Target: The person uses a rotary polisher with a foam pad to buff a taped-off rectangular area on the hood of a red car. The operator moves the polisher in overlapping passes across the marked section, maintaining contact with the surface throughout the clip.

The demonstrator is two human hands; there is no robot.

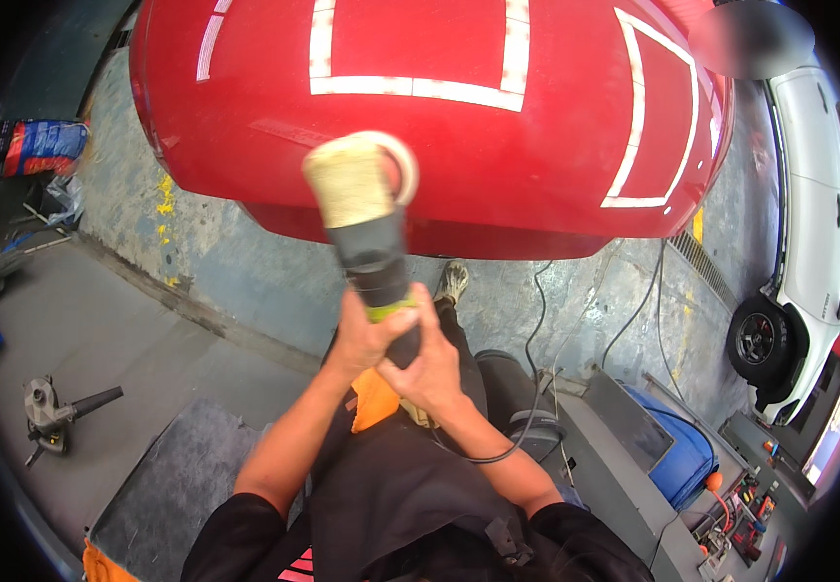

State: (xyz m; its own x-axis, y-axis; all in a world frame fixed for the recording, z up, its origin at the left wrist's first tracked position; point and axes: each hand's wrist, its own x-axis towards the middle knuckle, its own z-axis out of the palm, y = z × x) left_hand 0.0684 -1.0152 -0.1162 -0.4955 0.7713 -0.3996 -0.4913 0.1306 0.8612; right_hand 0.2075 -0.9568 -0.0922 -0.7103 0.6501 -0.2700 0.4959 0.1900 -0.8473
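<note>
A corded power polisher (369,257) is held out in front of me, its head pointing away. Its head wears a pale yellow fuzzy cover, and a round whitish pad shows blurred beside it. My left hand (366,335) wraps round the grip from the left. From the other side, my right hand (428,364) closes on the same grip, fingers near the lime-green band. Beyond the tool lies a glossy red car body (245,145) with bright rectangular light reflections. The pad overlaps the car in view; whether they touch I cannot tell. An orange cloth (374,400) hangs at my waist.
The power cord (534,339) loops beneath my right forearm. A black cylinder (512,383) stands right of my legs, near a blue object (677,436) and scattered tools (755,504). A blower (51,417) lies at left. A white car (813,194) stands at far right.
</note>
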